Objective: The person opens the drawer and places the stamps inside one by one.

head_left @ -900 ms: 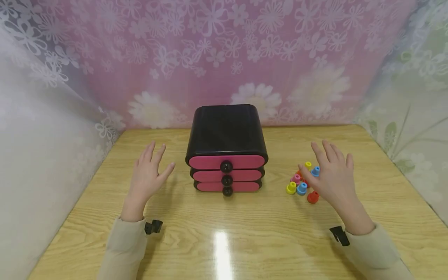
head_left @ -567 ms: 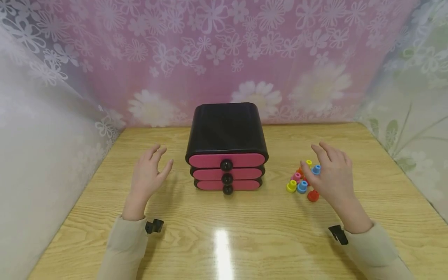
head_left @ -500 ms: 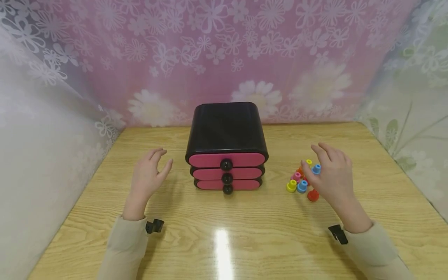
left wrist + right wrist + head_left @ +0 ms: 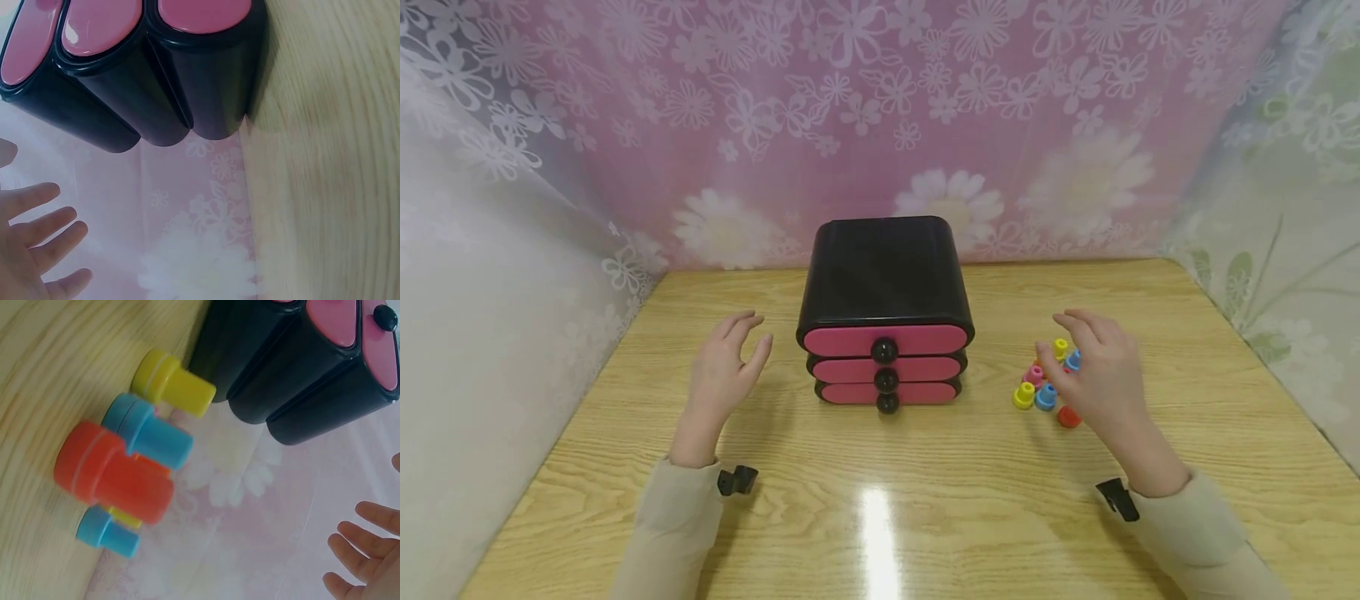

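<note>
A black chest of three small drawers (image 4: 883, 275) with pink fronts and round black knobs stands on the table, all its drawers pushed in. My left hand (image 4: 718, 375) hovers to its left, holding nothing, fingers loosely bent. On the right, my right hand (image 4: 1101, 375) is also bare, its thumb apart from the fingers, above a cluster of small plastic pieces. These are stepped and round, wide at the base: yellow (image 4: 181, 387), blue (image 4: 147, 434), red (image 4: 112, 472), with pink (image 4: 1034, 377) and orange ones too. The hand partly covers them in the head view.
The wooden table (image 4: 880, 467) reaches to a pink flowered cloth (image 4: 880, 108) at the back. Pale patterned cloths hang at the left (image 4: 512, 292) and right (image 4: 1270, 250). Black wrist mounts (image 4: 737, 480) sit at both cuffs.
Both hands have drifted slightly inward, and their fingers have bent a little more. The head view has tilted slightly. The drawers and the small pieces stay in place.
</note>
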The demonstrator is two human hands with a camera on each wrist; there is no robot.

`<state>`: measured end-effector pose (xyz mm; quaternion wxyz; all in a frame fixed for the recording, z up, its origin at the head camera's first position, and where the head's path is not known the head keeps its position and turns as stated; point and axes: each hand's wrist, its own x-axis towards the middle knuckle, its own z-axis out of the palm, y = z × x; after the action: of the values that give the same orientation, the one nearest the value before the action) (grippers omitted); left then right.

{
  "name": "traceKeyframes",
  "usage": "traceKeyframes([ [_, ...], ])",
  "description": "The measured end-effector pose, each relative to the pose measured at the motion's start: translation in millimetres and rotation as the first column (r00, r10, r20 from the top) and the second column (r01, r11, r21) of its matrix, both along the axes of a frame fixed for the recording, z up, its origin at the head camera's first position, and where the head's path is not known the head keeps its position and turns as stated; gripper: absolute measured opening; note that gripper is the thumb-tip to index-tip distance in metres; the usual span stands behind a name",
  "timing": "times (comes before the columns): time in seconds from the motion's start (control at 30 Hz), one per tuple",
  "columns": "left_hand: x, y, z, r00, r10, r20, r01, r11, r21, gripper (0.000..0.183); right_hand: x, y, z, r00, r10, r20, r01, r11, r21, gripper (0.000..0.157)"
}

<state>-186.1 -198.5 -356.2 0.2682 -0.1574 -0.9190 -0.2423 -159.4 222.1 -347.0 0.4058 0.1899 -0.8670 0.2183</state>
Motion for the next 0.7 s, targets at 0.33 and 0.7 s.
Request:
traceKeyframes([
  [0.33, -3.7, 7.9, 6.1, 0.999, -0.042, -0.025, 0.044, 0.997, 0.067, 0.039, 3.0, -15.8, -2.2, 0.996, 0.083, 0.035, -0.082, 0.996, -0.022, 0.052],
  [0.7, -11.4, 15.9, 10.5, 0.991, -0.099, -0.090, 0.109, 0.987, 0.115, 0.037, 11.8, -36.5, 1.8, 0.982, 0.176, 0.068, -0.172, 0.984, -0.053, 0.035],
])
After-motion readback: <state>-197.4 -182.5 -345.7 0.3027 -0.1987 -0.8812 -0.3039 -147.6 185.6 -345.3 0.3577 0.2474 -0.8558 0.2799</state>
